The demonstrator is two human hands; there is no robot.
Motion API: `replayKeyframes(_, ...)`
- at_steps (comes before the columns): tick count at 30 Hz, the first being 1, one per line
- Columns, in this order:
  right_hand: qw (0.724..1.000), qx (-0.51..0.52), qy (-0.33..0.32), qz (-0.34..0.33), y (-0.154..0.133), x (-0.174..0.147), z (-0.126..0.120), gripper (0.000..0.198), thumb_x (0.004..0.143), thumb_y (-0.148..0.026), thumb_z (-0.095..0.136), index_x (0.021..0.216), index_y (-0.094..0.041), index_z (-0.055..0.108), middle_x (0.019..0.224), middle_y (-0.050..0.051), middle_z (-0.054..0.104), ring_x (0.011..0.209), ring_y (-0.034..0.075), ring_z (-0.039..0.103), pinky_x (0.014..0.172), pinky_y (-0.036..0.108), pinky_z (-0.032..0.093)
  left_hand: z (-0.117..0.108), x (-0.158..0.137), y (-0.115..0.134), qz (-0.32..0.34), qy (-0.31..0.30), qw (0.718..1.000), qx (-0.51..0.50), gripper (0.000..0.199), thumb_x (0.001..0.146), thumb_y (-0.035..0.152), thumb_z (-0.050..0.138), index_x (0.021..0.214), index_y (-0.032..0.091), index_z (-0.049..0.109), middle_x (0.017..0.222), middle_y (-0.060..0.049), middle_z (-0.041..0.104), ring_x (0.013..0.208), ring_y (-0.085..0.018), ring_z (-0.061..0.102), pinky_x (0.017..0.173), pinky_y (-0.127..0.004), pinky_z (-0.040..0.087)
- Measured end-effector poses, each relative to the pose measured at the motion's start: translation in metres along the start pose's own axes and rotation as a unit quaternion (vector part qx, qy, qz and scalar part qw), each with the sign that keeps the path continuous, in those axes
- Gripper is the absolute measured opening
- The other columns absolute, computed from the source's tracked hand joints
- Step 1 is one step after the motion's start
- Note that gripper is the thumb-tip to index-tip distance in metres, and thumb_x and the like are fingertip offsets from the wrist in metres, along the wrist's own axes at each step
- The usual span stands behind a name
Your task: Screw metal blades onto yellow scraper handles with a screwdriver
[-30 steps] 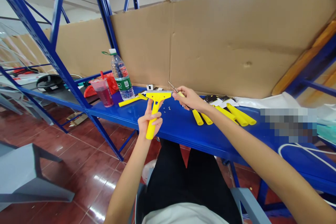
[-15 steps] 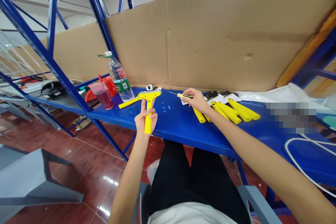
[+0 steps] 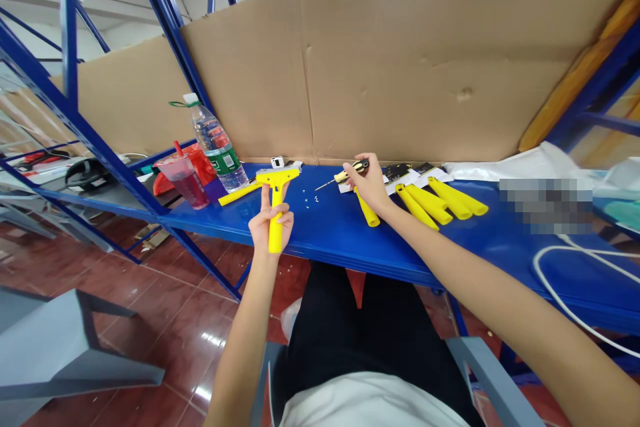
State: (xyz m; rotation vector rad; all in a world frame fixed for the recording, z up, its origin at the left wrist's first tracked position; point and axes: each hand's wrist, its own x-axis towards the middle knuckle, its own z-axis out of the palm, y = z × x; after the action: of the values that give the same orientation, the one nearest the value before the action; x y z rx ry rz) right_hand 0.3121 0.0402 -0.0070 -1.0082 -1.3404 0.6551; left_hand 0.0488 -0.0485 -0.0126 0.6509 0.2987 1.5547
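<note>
My left hand (image 3: 273, 223) is closed round the handle of a yellow scraper (image 3: 277, 203), its wide T-shaped head up, over the table's front edge. In my right hand (image 3: 367, 180) is a screwdriver (image 3: 345, 175) with a pale and black handle, its thin shaft slanting down to the left. Several tiny screws (image 3: 316, 199) lie on the blue table (image 3: 330, 233) just below the screwdriver's tip. Another yellow scraper (image 3: 240, 193) rests behind my left hand. Several yellow tube handles (image 3: 425, 205) lie to the right of my right hand, partly behind my forearm.
A large water bottle (image 3: 217, 147) and a cup of red drink (image 3: 185, 180) stand at the left. Dark printed cards (image 3: 397, 173) lie at the back near a cardboard wall (image 3: 400, 67). A white cable (image 3: 550, 293) runs along the right side.
The screwdriver has turned from nearly level to tip-down, its tip now close to the screws. My left hand still holds the scraper. The whole view has shifted slightly.
</note>
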Motion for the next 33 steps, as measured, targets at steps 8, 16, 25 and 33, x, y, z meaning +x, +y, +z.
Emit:
replayKeyframes(8,0.999,-0.035,-0.004,-0.018,-0.0028,-0.006,0.0004,0.044,0.098,-0.056,0.069,0.123,-0.028,0.046,0.086,0.0,0.069,0.072,0.024,0.073,0.071,0.039,0.06,-0.002,0.0016,0.0003,0.005,-0.022,0.999,-0.031,0.091,0.076,-0.004,0.057,0.153,0.043,0.064,0.171,-0.006,0.055,0.067,-0.002,0.059,0.056,-0.014,0.045)
replayKeyframes(16,0.998,-0.059,-0.009,-0.016,0.001,-0.0046,0.0019,0.038,0.098,-0.052,0.069,0.121,-0.029,0.048,0.086,-0.001,0.068,0.07,0.024,0.073,0.072,0.039,0.057,-0.0013,0.0011,0.0001,0.002,-0.028,0.999,-0.036,0.092,0.075,-0.005,0.058,0.152,0.045,0.066,0.173,-0.005,0.053,0.07,-0.001,0.061,0.057,-0.013,0.046)
replayKeyframes(25,0.997,-0.069,-0.014,-0.034,-0.0006,-0.0062,0.005,0.036,0.099,-0.05,0.069,0.12,-0.028,0.049,0.084,0.0,0.071,0.07,0.025,0.074,0.074,0.04,0.058,-0.0029,0.0025,-0.0004,-0.002,-0.025,0.999,-0.024,0.096,0.074,-0.003,0.06,0.155,0.048,0.063,0.176,-0.003,0.049,0.07,-0.002,0.062,0.055,-0.014,0.046)
replayKeyframes(33,0.998,-0.056,0.008,-0.036,-0.0063,-0.002,0.0036,0.04,0.1,-0.055,0.069,0.123,-0.03,0.047,0.095,0.003,0.071,0.078,0.025,0.076,0.075,0.041,0.061,-0.0015,0.0039,-0.0027,-0.005,-0.022,0.999,-0.028,0.098,0.078,-0.007,0.058,0.159,0.048,0.058,0.172,-0.005,0.052,0.075,-0.003,0.066,0.058,-0.013,0.048)
